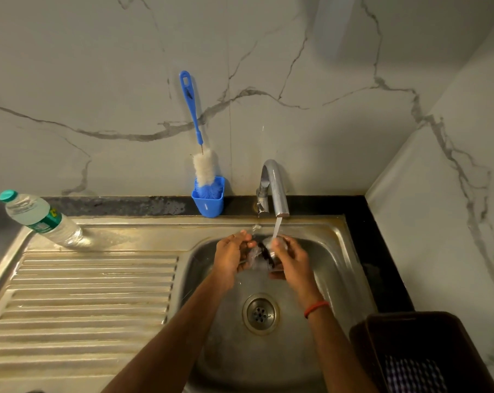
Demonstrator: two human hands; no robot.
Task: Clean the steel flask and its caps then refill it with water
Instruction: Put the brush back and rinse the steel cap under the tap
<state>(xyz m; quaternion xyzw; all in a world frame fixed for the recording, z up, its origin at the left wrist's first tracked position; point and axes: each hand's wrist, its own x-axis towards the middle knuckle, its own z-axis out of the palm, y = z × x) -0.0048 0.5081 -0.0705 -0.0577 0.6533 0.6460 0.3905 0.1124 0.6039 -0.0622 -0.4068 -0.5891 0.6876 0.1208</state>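
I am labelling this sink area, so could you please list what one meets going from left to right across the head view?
Clear plastic water bottle with teal cap → blue plastic holder with a blue-handled bottle brush standing in it → curved steel tap → dark brown basket.

I log a plastic bottle with a green cap at the drainboard's far left. A blue-handled brush stands in a blue cup on the black counter, against the marble wall. The dark basket at lower right holds a checked cloth.
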